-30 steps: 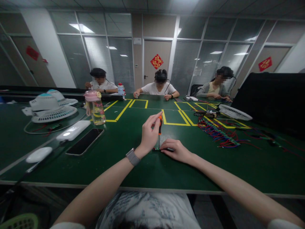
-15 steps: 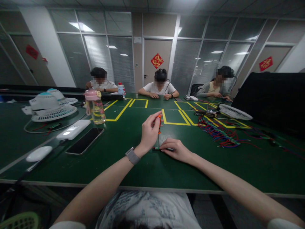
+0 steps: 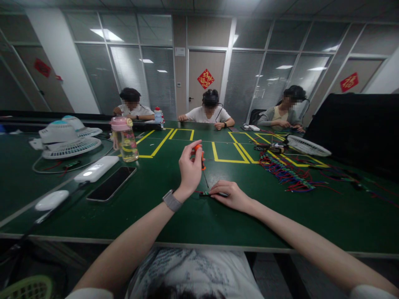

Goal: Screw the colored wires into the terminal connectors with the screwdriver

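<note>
My left hand [image 3: 190, 168] is closed around the orange-and-black handle of a screwdriver [image 3: 203, 163]. Its thin shaft slants down to the right, with the tip just above a small green circuit board [image 3: 204, 193]. That board lies on the dark green table [image 3: 187, 224], a thin red wire running out from its left end. My right hand [image 3: 229, 194] rests on the table, its fingertips pinching the board's right end. A dark object partly shows under the right-hand fingers; I cannot make out what it is.
Several wired circuit boards [image 3: 286, 172] lie in a row at right, near a white fan grille [image 3: 307, 145]. Leftward are a phone [image 3: 111, 184], a white power strip [image 3: 97, 169], a drink bottle [image 3: 124, 141] and fans [image 3: 70, 141]. Several people sit across the table.
My left hand has shifted left with the screwdriver, which went from upright to tilted, its tip lifting off the board. My right hand stays put.
</note>
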The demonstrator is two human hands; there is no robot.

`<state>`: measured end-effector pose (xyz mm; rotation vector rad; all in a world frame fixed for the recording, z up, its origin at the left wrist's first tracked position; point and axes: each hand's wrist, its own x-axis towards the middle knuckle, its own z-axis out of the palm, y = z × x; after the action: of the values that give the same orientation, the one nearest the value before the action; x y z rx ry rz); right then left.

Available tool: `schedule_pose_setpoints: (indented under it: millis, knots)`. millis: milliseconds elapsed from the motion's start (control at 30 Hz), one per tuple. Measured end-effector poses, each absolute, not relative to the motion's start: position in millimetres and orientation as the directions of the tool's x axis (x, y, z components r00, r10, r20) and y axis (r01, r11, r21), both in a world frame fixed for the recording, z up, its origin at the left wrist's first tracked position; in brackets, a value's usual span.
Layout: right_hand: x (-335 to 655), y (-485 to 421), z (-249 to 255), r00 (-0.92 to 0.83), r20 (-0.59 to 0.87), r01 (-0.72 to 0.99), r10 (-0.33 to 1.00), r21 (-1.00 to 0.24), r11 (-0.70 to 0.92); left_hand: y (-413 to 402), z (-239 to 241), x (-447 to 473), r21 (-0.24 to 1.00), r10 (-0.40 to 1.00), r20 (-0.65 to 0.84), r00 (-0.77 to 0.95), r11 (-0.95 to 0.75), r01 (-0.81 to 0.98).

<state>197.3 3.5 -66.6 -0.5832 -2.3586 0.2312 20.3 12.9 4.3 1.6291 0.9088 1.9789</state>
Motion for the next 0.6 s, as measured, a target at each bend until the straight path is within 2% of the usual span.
schedule_pose_setpoints:
  millis: [133,267,367,467,533,600]
  knots:
    - [197.2,2.6,-65.8,-0.659,0.571,0.366,0.489,-0.324,0.872,13.8,8.4,18.8,0.706,0.692,0.707,-0.145,-0.705,0.076]
    - [197.1,1.2,-64.6,-0.672,0.545,0.386,0.502,-0.32,0.865,7.7,15.0,16.4,0.672,0.696,0.715,0.065,-0.71,0.212]
    - [196.4,1.7,-65.4,-0.664,0.538,0.387,0.518,-0.346,0.855,4.9,19.1,9.3,0.623,0.731,0.574,0.368,-0.682,0.383]
    - [193.9,3.5,-66.6,-0.628,0.549,0.385,0.551,-0.397,0.834,7.3,16.3,-1.9,0.472,0.737,0.305,0.604,-0.667,0.576]
    - [191.2,4.4,-66.3,-0.615,0.555,0.374,0.56,-0.419,0.827,9.6,9.7,-9.2,0.315,0.742,0.21,0.636,-0.667,0.675]
    - [188.2,4.6,-64.8,-0.621,0.545,0.361,0.562,-0.438,0.823,10.9,1.3,-14.5,0.227,0.745,0.139,0.653,-0.665,0.711]
